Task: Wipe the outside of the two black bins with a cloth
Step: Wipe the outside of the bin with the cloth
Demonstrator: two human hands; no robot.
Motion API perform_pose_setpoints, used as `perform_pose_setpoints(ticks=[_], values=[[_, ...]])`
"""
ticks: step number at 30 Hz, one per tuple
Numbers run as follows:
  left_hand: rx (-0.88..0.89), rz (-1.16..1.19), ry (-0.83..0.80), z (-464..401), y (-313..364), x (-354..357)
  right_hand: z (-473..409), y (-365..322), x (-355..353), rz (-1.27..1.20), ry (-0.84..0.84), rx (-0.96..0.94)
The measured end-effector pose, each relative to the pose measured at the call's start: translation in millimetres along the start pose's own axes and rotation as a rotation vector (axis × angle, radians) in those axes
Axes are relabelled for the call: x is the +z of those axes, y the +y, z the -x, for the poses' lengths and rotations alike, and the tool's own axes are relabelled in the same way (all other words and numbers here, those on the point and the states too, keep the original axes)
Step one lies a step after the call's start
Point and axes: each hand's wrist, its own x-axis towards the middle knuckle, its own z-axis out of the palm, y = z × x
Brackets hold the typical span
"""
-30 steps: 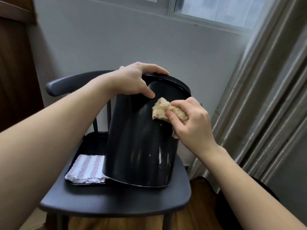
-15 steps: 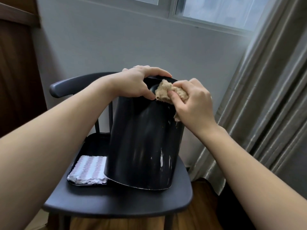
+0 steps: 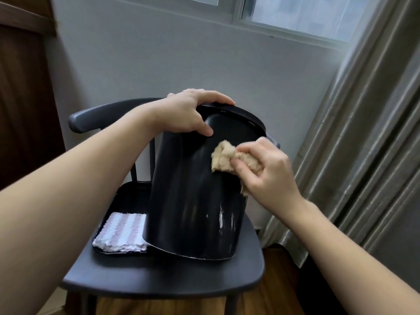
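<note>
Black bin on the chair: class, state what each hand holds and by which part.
The left hand grips the black bin by its upper rim. The right hand pinches a bunched tan cloth, pressing it against the bin's side.

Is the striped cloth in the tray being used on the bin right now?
No, the striped cloth lies untouched in the tray, while the right hand presses a tan cloth against the bin.

A home room: curtained window, wooden floor, chair.
</note>
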Motion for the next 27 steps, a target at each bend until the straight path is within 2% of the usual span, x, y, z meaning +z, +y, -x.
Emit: perform_pose_setpoints(ticks=[4,8,10,13,16,19,24,27], values=[[0.021,0.030,-0.008,1,-1,0,24,-1,1,-0.023,-0.067,-0.106],[0.017,0.019,-0.012,-1,-1,1,-1,1,0,0.054,0.081,0.048],[0.017,0.016,-0.014,-1,-1,1,-5,0,3,0.067,0.103,0.084],[0.001,0.029,-0.002,0,-3,0,21,-8,7,0.047,0.040,-0.014],[-0.003,0.037,0.001,0,-5,-2,58,-16,11,-0.019,-0.096,-0.180],[0.003,0.040,-0.003,1,-6,-2,64,-17,9,0.056,-0.165,-0.290],[-0.014,0.038,0.002,0,-6,-3,36,-15,6,0.134,0.020,-0.126],[-0.022,0.050,0.010,1,-7,-3,53,-14,11,0.058,-0.040,-0.181]])
